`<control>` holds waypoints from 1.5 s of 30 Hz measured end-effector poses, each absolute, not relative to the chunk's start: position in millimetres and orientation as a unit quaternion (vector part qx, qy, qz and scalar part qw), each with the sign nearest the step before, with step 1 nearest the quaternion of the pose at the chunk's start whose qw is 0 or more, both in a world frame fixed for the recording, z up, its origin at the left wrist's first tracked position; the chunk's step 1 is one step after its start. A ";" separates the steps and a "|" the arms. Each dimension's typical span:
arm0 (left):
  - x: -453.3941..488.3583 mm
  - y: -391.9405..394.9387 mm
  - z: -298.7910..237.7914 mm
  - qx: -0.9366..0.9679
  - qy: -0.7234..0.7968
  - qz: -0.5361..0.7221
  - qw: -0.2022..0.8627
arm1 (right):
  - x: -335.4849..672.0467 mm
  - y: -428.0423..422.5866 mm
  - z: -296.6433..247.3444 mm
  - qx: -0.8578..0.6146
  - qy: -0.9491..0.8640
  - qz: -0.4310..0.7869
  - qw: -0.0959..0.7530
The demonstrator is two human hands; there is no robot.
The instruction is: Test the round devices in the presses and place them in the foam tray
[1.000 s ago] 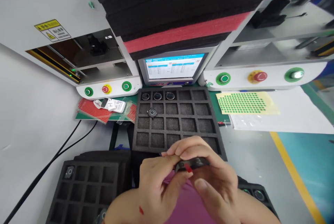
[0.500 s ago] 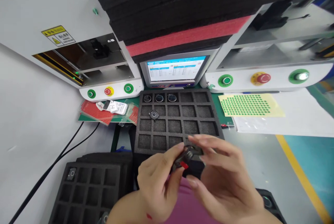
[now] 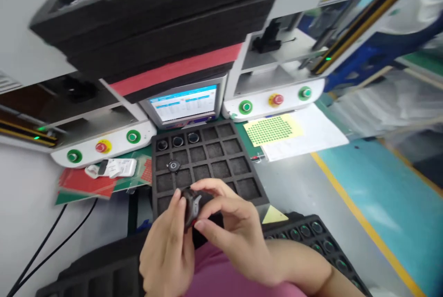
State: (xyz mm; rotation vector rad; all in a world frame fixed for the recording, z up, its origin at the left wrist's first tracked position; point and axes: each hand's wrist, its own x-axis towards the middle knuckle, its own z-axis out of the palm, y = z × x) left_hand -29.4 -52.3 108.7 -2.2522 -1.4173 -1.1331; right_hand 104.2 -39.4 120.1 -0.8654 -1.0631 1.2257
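Observation:
In front of my body, my left hand (image 3: pixel 168 241) grips a dark round watch case (image 3: pixel 191 207) from its left side. The case is tilted up on edge. My right hand (image 3: pixel 238 232) closes in from the right, its thumb and fingertips against the case. A small red tab (image 3: pixel 194 223) shows at the lower edge of the case, beside my right thumb. Behind my hands lies a black foam tray (image 3: pixel 207 166). Several round watch parts (image 3: pixel 177 141) sit in its back row, and another watch case (image 3: pixel 173 166) rests across the compartment walls nearer to me.
A stack of black foam trays (image 3: pixel 155 24) rises above the monitor (image 3: pixel 185 103). Machines with button panels (image 3: pixel 277 100) flank it. Red sticker sheets (image 3: pixel 86 184) lie left, a green-dot sheet (image 3: pixel 272 130) right. A filled tray (image 3: pixel 321 237) is at lower right, another tray (image 3: pixel 100 283) at lower left.
My view has swung to the right, bringing the filled tray into sight. My right hand has come in from standing open beside the case to touching it. The left hand still holds the case.

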 end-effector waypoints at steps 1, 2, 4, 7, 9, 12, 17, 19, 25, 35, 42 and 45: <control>-27.5 -49.2 107.8 -0.770 -0.494 -0.385 0.123 | 106.1 -39.9 120.4 -0.374 -0.465 0.520 0.611; -25.8 -46.0 107.1 -0.764 -0.507 -0.380 0.122 | 109.7 -40.3 119.4 -0.371 -0.477 0.502 0.619; -24.4 -39.8 105.2 -0.738 -0.551 -0.365 0.133 | 124.3 -38.5 109.9 -0.394 -0.483 0.451 0.639; -31.1 -32.0 99.3 -0.671 -0.616 -0.372 0.179 | 165.1 -24.5 70.8 -0.566 -0.335 0.393 0.642; -40.0 -29.0 93.5 -0.633 -0.643 -0.386 0.193 | 197.6 -9.3 32.1 -0.634 -0.248 0.391 0.619; -52.2 -28.9 86.3 -0.593 -0.697 -0.366 0.169 | 233.2 10.3 -24.0 -0.683 -0.162 0.430 0.569; -57.7 -37.0 85.8 -0.551 -0.747 -0.360 0.089 | 240.5 21.2 -69.0 -0.695 -0.080 0.497 0.514; -58.7 -40.2 86.9 -0.541 -0.748 -0.378 0.078 | 237.4 24.1 -73.4 -0.693 -0.062 0.511 0.505; -70.5 -45.2 83.7 -0.530 -0.773 -0.340 0.074 | 236.6 35.4 -79.3 -0.712 -0.028 0.502 0.490; -89.3 -58.1 73.8 -0.519 -0.780 -0.349 0.007 | 234.4 17.8 -71.1 -0.770 -0.088 0.460 0.433; -137.1 -85.5 60.8 -0.416 -0.827 -0.367 -0.091 | 233.9 5.3 -7.1 -0.742 -0.375 0.287 0.476; -149.6 -87.5 52.8 -0.424 -0.809 -0.380 -0.147 | 188.5 38.0 16.3 -0.640 -0.575 0.236 0.452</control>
